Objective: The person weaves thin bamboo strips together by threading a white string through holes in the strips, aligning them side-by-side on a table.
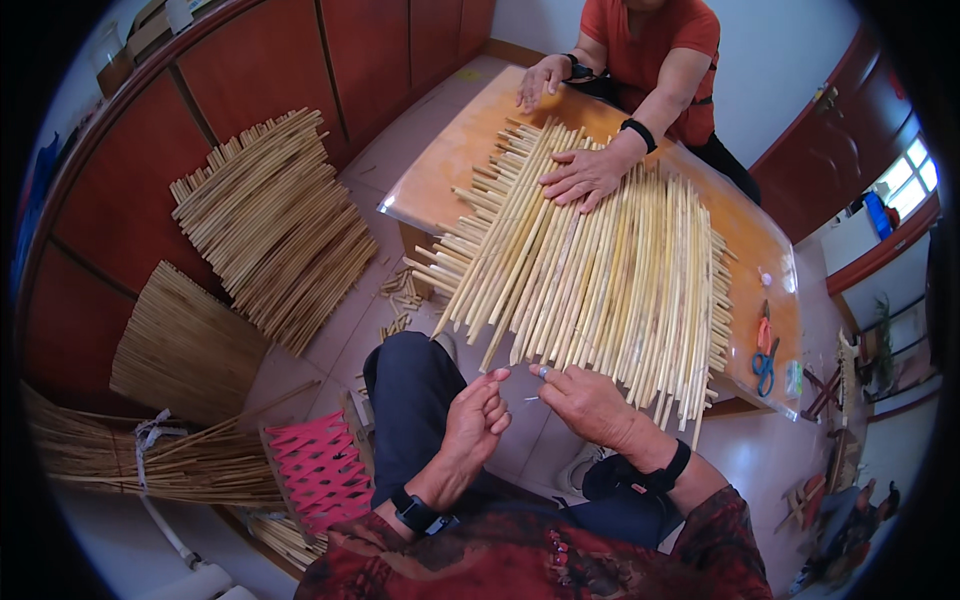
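Note:
My left hand (pixel 474 418) is curled, with thumb and forefinger pinched together, just off the near ends of the stalks. Whatever lies in that pinch is too small to make out. Beside it, my right hand (pixel 592 404) is closed too, its fingertips pressed together and a small silvery band on one finger. A thin white sliver (pixel 532 399) shows below its fingers; its kind is unclear. In front of both hands, a mat of pale peeled stalks (pixel 610 290) lies on more stalks across the table. A co-worker's hand (pixel 585 177) rests flat on the mat's far part.
The orange-brown table (pixel 430 165) bears blue-handled scissors (pixel 765 368) and an orange-handled tool (pixel 764 326) at right. Two stalk mats (pixel 275 230) lean on red cabinets at left. Nearer are a tied stalk bundle (pixel 90 450) and a pink woven stool (pixel 318 470). Cut pieces (pixel 402 290) litter the floor.

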Tool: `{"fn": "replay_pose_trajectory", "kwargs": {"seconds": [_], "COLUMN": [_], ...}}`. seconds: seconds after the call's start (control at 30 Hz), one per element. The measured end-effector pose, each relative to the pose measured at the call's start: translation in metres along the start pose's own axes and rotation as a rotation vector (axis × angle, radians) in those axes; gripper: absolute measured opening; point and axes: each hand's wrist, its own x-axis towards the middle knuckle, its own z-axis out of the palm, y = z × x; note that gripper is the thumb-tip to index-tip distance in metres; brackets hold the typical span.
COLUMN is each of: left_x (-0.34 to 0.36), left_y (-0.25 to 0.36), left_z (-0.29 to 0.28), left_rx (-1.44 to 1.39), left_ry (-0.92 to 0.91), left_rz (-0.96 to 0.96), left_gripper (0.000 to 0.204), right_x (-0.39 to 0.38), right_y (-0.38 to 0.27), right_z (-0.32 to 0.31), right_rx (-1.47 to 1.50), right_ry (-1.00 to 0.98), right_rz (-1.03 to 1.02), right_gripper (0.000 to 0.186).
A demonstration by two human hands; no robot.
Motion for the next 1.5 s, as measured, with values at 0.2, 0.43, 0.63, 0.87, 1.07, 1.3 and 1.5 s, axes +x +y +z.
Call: {"fn": "replay_pose_trajectory", "kwargs": {"seconds": [0.2,0.43,0.63,0.87,1.07,1.3,1.5], "left_x": [-0.006,-0.011,-0.008,-0.006,0.003,-0.006,0.0], "left_y": [-0.006,-0.015,-0.012,-0.015,-0.002,-0.004,0.018], "left_z": [0.008,0.007,0.014,0.017,0.006,0.023,0.013], "left_rx": [-0.044,0.118,0.017,-0.158,0.229,0.413,1.778], "left_ry": [0.019,0.008,-0.008,-0.025,0.055,-0.021,-0.131], "left_rz": [0.035,0.099,0.109,0.073,0.109,0.063,0.883], "left_gripper": [0.022,0.024,0.025,0.024,0.022,0.021,0.032], "right_x": [-0.001,-0.002,-0.004,0.001,-0.017,-0.004,0.01], "right_y": [-0.004,-0.001,0.0,-0.002,-0.002,-0.015,-0.012], "right_z": [0.001,0.001,0.001,-0.004,-0.013,-0.007,-0.001], "right_rx": [0.055,0.084,0.055,0.085,0.563,0.877,0.533], "right_ry": [-0.006,0.025,0.042,0.042,0.123,0.312,0.453], "right_rz": [0.07,0.076,0.044,0.038,0.317,0.655,0.513], "right_gripper": [0.009,0.009,0.012,0.011,0.01,0.012,0.011]}}
